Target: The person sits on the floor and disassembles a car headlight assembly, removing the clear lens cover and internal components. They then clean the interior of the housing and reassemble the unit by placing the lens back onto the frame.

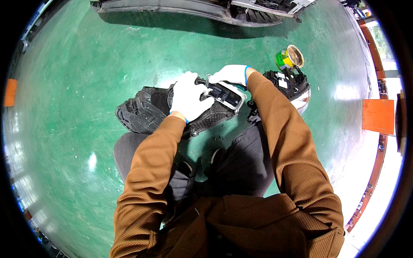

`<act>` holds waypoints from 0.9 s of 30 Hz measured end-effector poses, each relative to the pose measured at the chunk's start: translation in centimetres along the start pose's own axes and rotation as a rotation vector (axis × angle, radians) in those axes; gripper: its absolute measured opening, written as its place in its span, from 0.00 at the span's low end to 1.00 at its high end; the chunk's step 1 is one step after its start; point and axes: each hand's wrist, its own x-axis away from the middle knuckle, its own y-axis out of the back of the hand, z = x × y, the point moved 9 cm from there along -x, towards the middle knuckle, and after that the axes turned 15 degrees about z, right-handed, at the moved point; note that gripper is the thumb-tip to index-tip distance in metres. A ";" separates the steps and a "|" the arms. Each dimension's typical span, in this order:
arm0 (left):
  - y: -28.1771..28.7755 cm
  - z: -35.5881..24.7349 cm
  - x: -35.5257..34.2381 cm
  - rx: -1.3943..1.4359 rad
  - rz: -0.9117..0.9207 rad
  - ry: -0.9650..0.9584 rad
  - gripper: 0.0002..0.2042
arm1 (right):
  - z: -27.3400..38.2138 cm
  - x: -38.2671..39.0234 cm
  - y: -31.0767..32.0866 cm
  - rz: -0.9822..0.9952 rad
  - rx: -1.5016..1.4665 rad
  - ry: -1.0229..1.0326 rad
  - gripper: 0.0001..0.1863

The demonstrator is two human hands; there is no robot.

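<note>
A black plastic headlight housing (pixel 144 112) lies on the green floor in front of my knees. On top of it rests a rectangular module with a silver frame (pixel 227 95). My left hand (pixel 188 96), in a white glove, presses down on the housing and grips the left end of that module. My right hand (pixel 231 74), also gloved, holds the module's far end. Both sleeves are brown. A second black headlight part (pixel 290 84) with white stickers sits just right of my right forearm.
A green and yellow tin can (pixel 289 57) with its lid open stands on the floor beyond the second part. A long black car bumper (pixel 189 10) lies along the far edge. Orange panels (pixel 378 116) line the right side.
</note>
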 end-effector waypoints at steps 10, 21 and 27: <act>-0.1 -0.8 0.3 -0.019 -0.232 0.135 0.11 | 0.0 -1.6 1.3 -0.063 0.201 -0.018 0.37; -1.5 0.2 -4.9 -0.298 0.420 0.399 0.14 | 1.7 0.2 0.6 -0.089 0.309 -0.079 0.42; -1.6 -0.5 -4.7 -0.350 0.318 0.399 0.14 | 0.5 -0.4 1.2 -0.085 0.262 -0.098 0.43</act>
